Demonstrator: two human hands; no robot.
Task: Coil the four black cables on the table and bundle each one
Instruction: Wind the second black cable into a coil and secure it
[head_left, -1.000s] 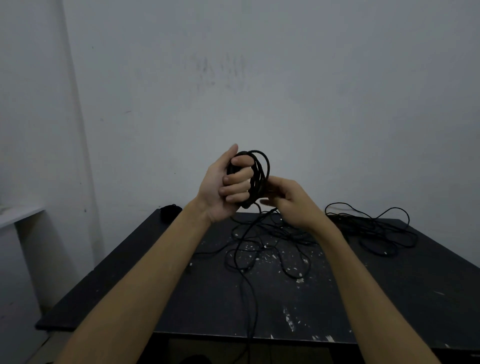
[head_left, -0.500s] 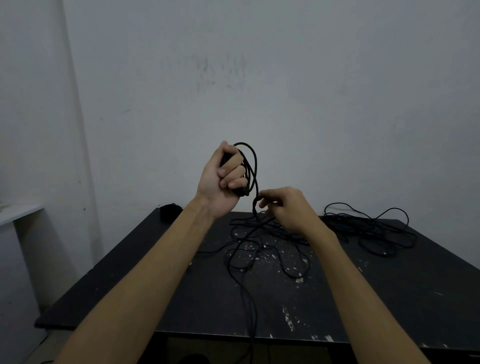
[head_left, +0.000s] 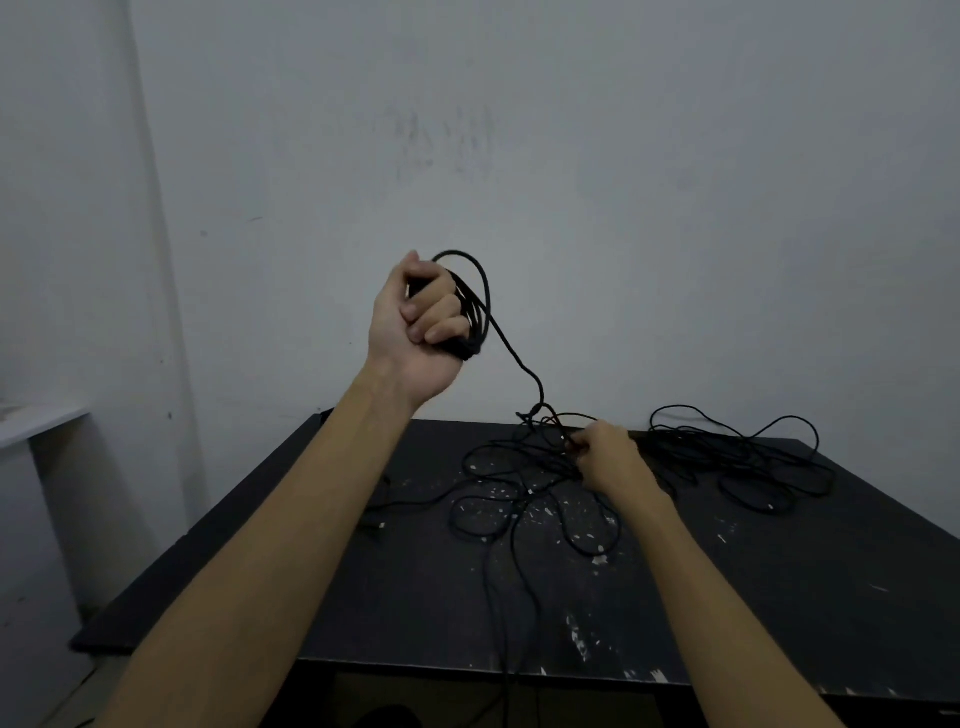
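Fingers of left hand curl round glossy black coil; right hand pinches thin strand.

dim, flat room light, cool grey cast; no visible source. wall evenly lit, darkening toward upper corners. no hard shadows; soft shade under near edge of table. faint sheen on tabletop at far right. black cables merge with dark tabletop, strands hard to separate. slight softness overall; forearms at near edge soft and stretched. wide-angle bowing: wall corner at left leans, table edges splay outward.
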